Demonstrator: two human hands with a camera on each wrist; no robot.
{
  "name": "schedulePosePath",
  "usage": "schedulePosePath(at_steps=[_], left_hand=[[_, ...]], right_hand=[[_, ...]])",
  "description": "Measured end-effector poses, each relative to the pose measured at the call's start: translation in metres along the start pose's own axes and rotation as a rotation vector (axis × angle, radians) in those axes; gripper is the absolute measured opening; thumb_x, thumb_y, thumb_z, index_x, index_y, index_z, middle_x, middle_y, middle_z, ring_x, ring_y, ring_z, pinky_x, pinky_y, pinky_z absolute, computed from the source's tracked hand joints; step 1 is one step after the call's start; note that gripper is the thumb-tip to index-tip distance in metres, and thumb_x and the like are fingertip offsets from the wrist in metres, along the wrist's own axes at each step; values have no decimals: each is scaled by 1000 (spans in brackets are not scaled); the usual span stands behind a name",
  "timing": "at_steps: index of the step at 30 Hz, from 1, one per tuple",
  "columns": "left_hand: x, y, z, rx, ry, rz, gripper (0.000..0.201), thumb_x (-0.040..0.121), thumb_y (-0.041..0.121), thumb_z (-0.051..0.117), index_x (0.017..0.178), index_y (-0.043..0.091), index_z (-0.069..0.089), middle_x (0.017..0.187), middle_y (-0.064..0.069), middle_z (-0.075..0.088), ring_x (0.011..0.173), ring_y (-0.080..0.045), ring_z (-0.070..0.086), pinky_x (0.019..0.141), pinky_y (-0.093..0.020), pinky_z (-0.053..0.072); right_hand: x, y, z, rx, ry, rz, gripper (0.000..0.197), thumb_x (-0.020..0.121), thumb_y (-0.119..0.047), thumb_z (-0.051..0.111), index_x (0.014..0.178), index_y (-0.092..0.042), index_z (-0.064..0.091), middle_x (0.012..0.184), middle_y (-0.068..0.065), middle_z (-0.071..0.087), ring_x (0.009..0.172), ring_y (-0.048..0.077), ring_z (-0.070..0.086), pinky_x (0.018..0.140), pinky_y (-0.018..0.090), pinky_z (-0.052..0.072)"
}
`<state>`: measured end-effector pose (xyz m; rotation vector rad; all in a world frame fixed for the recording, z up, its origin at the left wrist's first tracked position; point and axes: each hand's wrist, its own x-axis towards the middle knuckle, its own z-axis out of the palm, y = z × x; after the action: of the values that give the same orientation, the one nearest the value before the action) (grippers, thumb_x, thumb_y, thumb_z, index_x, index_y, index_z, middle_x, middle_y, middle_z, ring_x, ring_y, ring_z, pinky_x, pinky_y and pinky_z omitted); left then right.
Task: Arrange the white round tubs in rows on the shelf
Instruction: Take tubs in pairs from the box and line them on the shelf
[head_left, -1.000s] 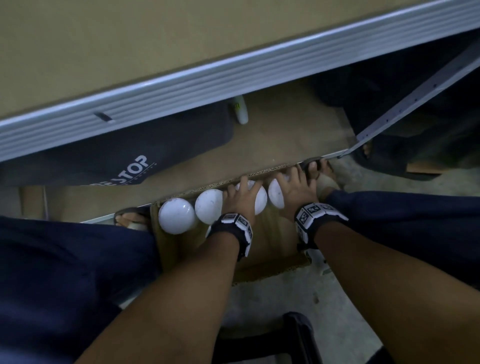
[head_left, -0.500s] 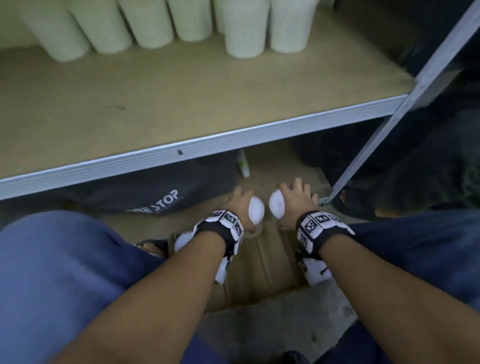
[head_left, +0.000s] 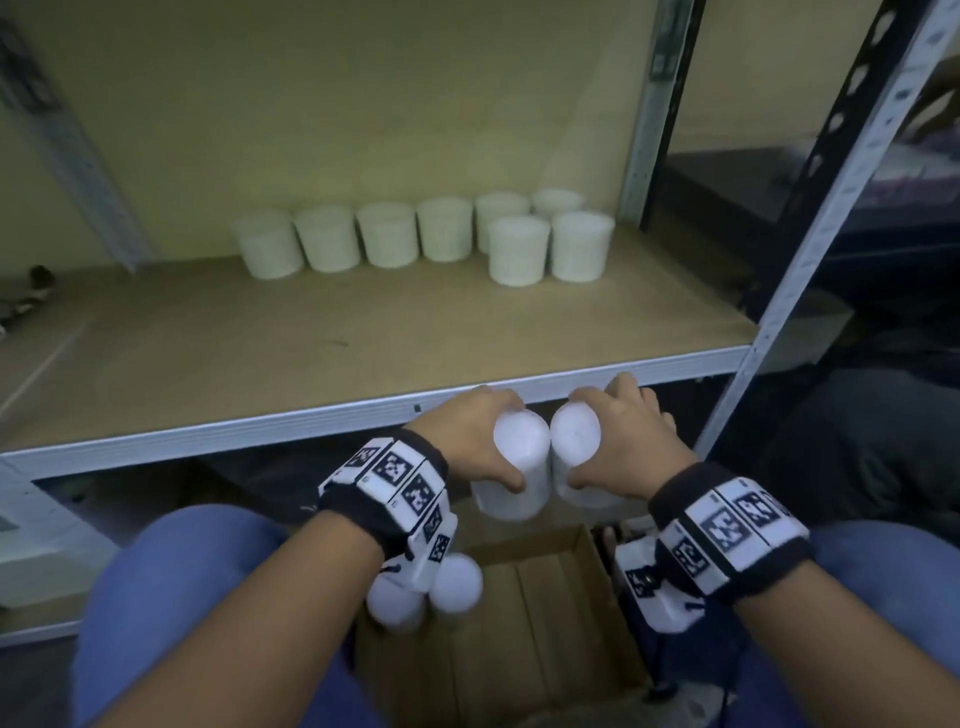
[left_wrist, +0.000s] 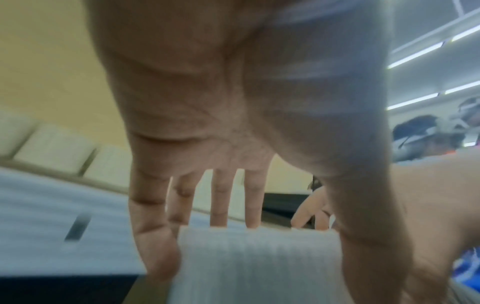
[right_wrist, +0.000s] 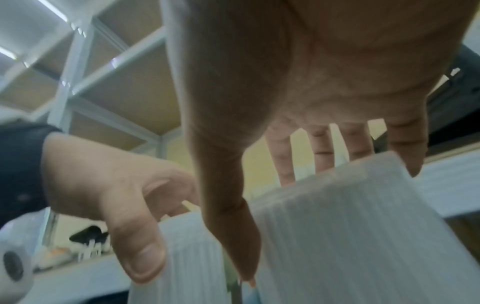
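Observation:
My left hand (head_left: 480, 444) grips one white round tub (head_left: 519, 462) from above, and my right hand (head_left: 623, 441) grips a second tub (head_left: 574, 441) beside it. Both tubs hang side by side just below and in front of the shelf's metal front edge (head_left: 311, 423). In the left wrist view my fingers (left_wrist: 148, 236) and thumb wrap the ribbed tub (left_wrist: 254, 265). The right wrist view has the ribbed tub (right_wrist: 350, 236) under my palm. Several white tubs (head_left: 389, 236) stand in a row at the back of the shelf, with two more (head_left: 550, 249) in front at the right.
An open cardboard box (head_left: 519, 623) sits on the floor between my knees, with two more white tubs (head_left: 431, 590) in it under my left wrist. A perforated metal upright (head_left: 810, 234) stands at the shelf's right. Small dark items (head_left: 31, 286) lie at the shelf's far left.
Both hands have lifted a tub each out of the box and risen to the shelf's front edge. The head view has tilted up, so the back row of tubs now shows.

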<state>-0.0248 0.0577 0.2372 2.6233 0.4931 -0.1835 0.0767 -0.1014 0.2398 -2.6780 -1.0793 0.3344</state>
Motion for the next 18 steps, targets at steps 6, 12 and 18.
schedulePosePath(at_steps=[6, 12, 18], left_hand=[[-36, 9, -53, -33, 184, 6, 75, 62, 45, 80, 129, 38, 46, 135, 10, 48, 112, -10, 47, 86, -26, 40], [-50, 3, -91, -69, 350, -34, 65, 63, 46, 78, 122, 40, 51, 132, 14, 50, 114, -8, 44, 84, -26, 38], [-45, -22, -105, -84, 463, -100, 60, 60, 45, 78, 116, 39, 56, 130, 14, 53, 117, -10, 47, 87, -26, 41]], right_hand=[[-7, -25, -54, 103, 100, -101, 72, 59, -37, 78, 125, -35, 50, 116, -2, 34, 119, 22, 38, 103, 40, 38], [10, -53, -82, 184, 199, -191, 67, 60, -34, 80, 122, -33, 56, 110, -7, 32, 121, 20, 39, 105, 38, 37], [39, -78, -72, 257, 264, -264, 63, 63, -36, 80, 122, -28, 60, 123, -1, 43, 121, 19, 41, 105, 33, 38]])
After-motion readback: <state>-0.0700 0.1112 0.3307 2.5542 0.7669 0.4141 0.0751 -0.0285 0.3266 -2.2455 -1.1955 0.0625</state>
